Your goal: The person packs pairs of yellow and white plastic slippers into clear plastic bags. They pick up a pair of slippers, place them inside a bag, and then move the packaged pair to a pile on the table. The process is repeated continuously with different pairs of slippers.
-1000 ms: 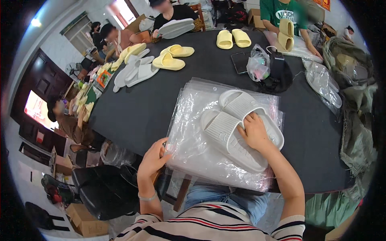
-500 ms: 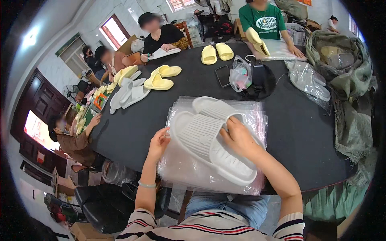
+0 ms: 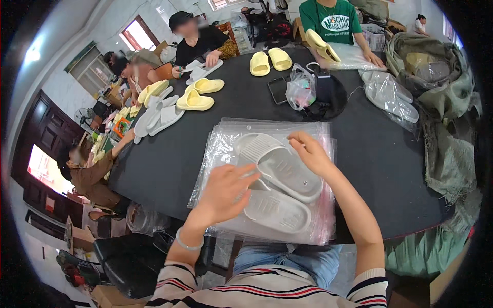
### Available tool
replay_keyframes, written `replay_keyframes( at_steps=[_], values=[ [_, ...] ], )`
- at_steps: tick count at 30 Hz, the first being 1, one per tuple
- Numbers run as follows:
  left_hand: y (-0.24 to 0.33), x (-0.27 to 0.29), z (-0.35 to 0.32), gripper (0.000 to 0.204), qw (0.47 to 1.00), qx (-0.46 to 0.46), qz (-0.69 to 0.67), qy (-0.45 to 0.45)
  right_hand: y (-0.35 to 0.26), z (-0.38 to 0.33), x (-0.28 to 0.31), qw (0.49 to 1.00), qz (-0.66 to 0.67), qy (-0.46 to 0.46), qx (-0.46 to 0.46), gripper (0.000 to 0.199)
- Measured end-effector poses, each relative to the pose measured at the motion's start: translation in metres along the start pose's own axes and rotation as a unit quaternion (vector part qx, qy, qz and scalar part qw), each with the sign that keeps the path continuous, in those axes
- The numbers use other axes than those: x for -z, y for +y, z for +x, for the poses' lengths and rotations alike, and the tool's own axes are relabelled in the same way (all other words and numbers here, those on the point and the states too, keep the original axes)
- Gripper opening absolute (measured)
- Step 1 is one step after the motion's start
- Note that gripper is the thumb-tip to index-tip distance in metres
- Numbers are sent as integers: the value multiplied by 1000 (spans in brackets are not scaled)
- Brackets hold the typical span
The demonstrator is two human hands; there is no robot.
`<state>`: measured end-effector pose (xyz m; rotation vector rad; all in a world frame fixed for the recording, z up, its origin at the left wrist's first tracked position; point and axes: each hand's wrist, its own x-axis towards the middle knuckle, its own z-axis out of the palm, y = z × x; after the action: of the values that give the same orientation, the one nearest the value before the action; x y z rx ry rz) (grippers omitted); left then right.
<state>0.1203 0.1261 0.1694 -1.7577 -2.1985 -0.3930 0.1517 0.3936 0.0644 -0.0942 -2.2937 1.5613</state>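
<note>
A pair of light grey slippers [image 3: 281,172] lies side by side in front of me, on a stack of clear plastic bags [image 3: 218,149]. Whether the slippers are inside the top bag or on it I cannot tell. My left hand [image 3: 226,194] is over the strap of the nearer slipper and hides much of it, its fingers spread and slightly blurred. Beside the outer edge of the farther slipper, my right hand [image 3: 310,154] has its fingers stretched out and holds nothing.
Yellow slippers [image 3: 195,100] and grey slippers [image 3: 163,114] lie at the table's left; another yellow pair [image 3: 270,61] stands at the far side. A phone [image 3: 278,91] and a small plastic bag [image 3: 301,90] are beyond my stack. Bagged slippers [image 3: 390,100] lie right. Other people sit around the table.
The slippers have shifted and now lie side by side, lower. My right hand has come out of the slipper to its edge; my left hand has moved right, over the nearer strap.
</note>
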Motion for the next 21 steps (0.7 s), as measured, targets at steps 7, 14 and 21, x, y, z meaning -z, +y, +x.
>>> replay_keyframes(
  at_steps=[7, 14, 21],
  values=[
    [-13, -55, 21, 22, 956, -30, 190, -224, 74, 8, -19, 970, 200, -110, -88, 45],
    [-50, -13, -24, 5, 961, -11, 181, -211, 75, 1, -17, 991, 50, -107, -58, 49],
    [-217, 60, -163, 13, 915, 147, 340, -159, 51, -5, -19, 991, -81, -107, 28, 41]
  ],
)
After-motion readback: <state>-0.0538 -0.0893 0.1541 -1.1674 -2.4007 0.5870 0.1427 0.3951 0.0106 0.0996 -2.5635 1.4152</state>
